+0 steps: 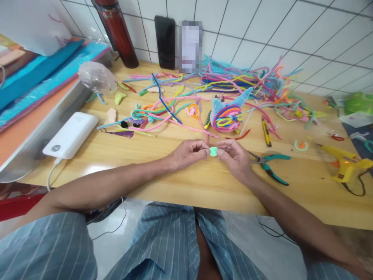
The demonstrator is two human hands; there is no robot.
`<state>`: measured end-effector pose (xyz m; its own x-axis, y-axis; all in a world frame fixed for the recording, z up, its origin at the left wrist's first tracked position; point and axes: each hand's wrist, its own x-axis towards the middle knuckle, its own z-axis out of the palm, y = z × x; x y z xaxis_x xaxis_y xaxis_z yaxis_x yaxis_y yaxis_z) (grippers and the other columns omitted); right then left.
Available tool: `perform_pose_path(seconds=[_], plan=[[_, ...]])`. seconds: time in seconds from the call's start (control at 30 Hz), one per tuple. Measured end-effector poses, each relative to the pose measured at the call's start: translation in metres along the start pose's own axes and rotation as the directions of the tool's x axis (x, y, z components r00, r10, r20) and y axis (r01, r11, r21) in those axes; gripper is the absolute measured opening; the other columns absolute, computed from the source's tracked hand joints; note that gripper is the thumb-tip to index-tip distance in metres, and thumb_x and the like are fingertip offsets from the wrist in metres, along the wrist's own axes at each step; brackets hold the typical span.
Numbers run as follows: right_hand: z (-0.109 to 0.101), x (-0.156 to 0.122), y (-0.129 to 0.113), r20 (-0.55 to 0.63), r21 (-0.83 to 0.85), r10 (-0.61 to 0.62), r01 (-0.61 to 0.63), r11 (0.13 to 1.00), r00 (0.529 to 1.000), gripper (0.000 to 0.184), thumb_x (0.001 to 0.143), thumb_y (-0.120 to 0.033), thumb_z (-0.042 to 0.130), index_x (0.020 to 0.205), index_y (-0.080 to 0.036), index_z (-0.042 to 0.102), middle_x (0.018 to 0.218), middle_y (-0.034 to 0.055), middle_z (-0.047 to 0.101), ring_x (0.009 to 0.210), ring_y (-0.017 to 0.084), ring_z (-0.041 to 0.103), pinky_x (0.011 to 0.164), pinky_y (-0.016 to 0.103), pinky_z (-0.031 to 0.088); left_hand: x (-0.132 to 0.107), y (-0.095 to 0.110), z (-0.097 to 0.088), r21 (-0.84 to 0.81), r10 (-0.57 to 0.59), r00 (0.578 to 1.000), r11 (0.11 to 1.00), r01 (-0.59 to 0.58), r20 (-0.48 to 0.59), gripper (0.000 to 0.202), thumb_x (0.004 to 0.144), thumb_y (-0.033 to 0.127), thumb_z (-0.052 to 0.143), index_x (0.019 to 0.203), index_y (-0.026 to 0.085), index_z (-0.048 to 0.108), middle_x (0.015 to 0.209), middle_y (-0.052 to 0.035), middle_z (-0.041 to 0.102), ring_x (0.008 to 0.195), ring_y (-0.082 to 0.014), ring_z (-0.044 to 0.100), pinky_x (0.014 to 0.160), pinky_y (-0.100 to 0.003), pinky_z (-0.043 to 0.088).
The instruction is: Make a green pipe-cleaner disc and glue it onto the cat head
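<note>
My left hand [188,153] and my right hand [233,155] meet over the wooden table [180,182], both pinching a small light-green pipe-cleaner piece [213,151] between their fingertips. Just beyond the hands stands a multicoloured coiled pipe-cleaner figure [226,115] with a blue cone on top. Teal-handled pliers [271,165] lie right beside my right hand.
Loose pipe cleaners [250,83] sprawl across the back of the table. A yellow glue gun [345,163] lies at the right, a yellow utility knife [265,132] near the figure, a white power bank [71,134] at the left, a dark red bottle [118,33] and a black phone [165,41] against the tiled wall.
</note>
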<state>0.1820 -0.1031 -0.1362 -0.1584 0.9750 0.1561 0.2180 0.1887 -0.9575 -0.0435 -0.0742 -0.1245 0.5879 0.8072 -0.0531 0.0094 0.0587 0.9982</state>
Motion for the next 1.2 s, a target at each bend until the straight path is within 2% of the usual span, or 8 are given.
perform_pose_path(seconds=[0.2, 0.37, 0.6, 0.77, 0.93, 1.07, 1.13, 1.2], plan=[[0.011, 0.001, -0.010, 0.000, -0.107, -0.035, 0.034, 0.994, 0.999, 0.038, 0.095, -0.062, 0.077, 0.104, -0.025, 0.073, 0.086, 0.0016, 0.076, 0.076, 0.017, 0.071, 0.073, 0.033, 0.060, -0.001, -0.002, 0.001, -0.029, 0.008, 1.000, 1.000, -0.008, -0.012, 0.048, 0.085, 0.062, 0.077, 0.089, 0.015, 0.071, 0.069, 0.0047, 0.055, 0.064, -0.0097, 0.045, 0.063, -0.024, 0.036], [0.000, 0.000, -0.019, 0.022, -0.195, -0.061, 0.064, 0.979, 0.998, 0.024, 0.097, -0.046, 0.077, 0.108, -0.025, 0.073, 0.094, 0.0026, 0.080, 0.083, 0.018, 0.075, 0.078, 0.033, 0.061, -0.001, -0.002, -0.003, 0.006, -0.036, 0.999, 0.999, 0.036, -0.030, 0.049, 0.086, 0.064, 0.077, 0.084, 0.016, 0.065, 0.062, 0.0068, 0.051, 0.056, -0.0076, 0.041, 0.055, -0.022, 0.032], [-0.090, 0.000, -0.029, -0.198, -0.414, -0.067, -0.022, 0.910, 0.978, 0.012, 0.091, -0.035, 0.075, 0.097, -0.025, 0.077, 0.086, 0.0020, 0.079, 0.077, 0.019, 0.073, 0.074, 0.034, 0.060, -0.001, -0.001, -0.002, 0.054, -0.136, 0.990, 0.989, 0.137, -0.025, 0.054, 0.086, 0.068, 0.078, 0.085, 0.016, 0.065, 0.072, 0.0005, 0.066, 0.053, -0.0067, 0.046, 0.051, -0.021, 0.036], [-0.157, -0.001, -0.014, -0.436, -0.369, -0.014, -0.165, 0.914, 0.900, 0.018, 0.084, -0.038, 0.081, 0.096, -0.025, 0.078, 0.083, 0.0016, 0.077, 0.073, 0.018, 0.070, 0.072, 0.033, 0.059, 0.001, -0.004, 0.009, 0.039, -0.252, 0.965, 0.968, 0.250, 0.077, 0.061, 0.083, 0.075, 0.078, 0.095, 0.017, 0.065, 0.090, -0.0048, 0.077, 0.054, -0.0083, 0.051, 0.051, -0.023, 0.044], [-0.194, -0.002, 0.002, -0.580, -0.342, -0.005, -0.238, 0.909, 0.815, 0.019, 0.080, -0.038, 0.082, 0.092, -0.024, 0.076, 0.076, 0.0001, 0.073, 0.070, 0.019, 0.069, 0.075, 0.037, 0.059, 0.004, 0.002, 0.013, 0.278, -0.287, 0.947, 0.930, 0.239, 0.145, 0.052, 0.093, 0.069, 0.067, 0.088, 0.018, 0.066, 0.075, -0.0010, 0.069, 0.059, -0.0112, 0.053, 0.056, -0.024, 0.038], [-0.196, -0.006, 0.011, -0.602, -0.325, 0.038, -0.288, 0.901, 0.798, 0.024, 0.081, -0.045, 0.083, 0.091, -0.026, 0.073, 0.073, 0.0000, 0.072, 0.071, 0.022, 0.070, 0.078, 0.042, 0.060, 0.002, 0.018, 0.004, 0.687, -0.262, 0.961, 0.714, 0.132, 0.088, 0.037, 0.098, 0.054, 0.068, 0.100, 0.018, 0.072, 0.086, -0.0046, 0.074, 0.077, -0.0208, 0.068, 0.067, -0.030, 0.047], [-0.191, -0.008, 0.015, -0.617, -0.314, 0.036, -0.288, 0.905, 0.787, 0.023, 0.083, -0.047, 0.083, 0.091, -0.028, 0.072, 0.076, 0.0014, 0.073, 0.074, 0.024, 0.070, 0.081, 0.045, 0.060, -0.005, 0.022, 0.001, 0.839, -0.135, 0.991, 0.541, 0.050, 0.027, 0.034, 0.099, 0.045, 0.071, 0.119, 0.018, 0.072, 0.103, -0.0088, 0.078, 0.093, -0.0262, 0.073, 0.078, -0.035, 0.054], [-0.186, -0.010, 0.018, -0.625, -0.298, 0.027, -0.271, 0.915, 0.780, 0.019, 0.087, -0.046, 0.083, 0.090, -0.031, 0.073, 0.079, 0.0031, 0.074, 0.077, 0.025, 0.069, 0.082, 0.047, 0.058, -0.018, 0.019, 0.000, 0.912, 0.063, 0.995, 0.397, -0.101, 0.083, 0.036, 0.104, 0.041, 0.067, 0.130, 0.017, 0.069, 0.116, -0.0132, 0.078, 0.105, -0.0291, 0.074, 0.090, -0.040, 0.057]])
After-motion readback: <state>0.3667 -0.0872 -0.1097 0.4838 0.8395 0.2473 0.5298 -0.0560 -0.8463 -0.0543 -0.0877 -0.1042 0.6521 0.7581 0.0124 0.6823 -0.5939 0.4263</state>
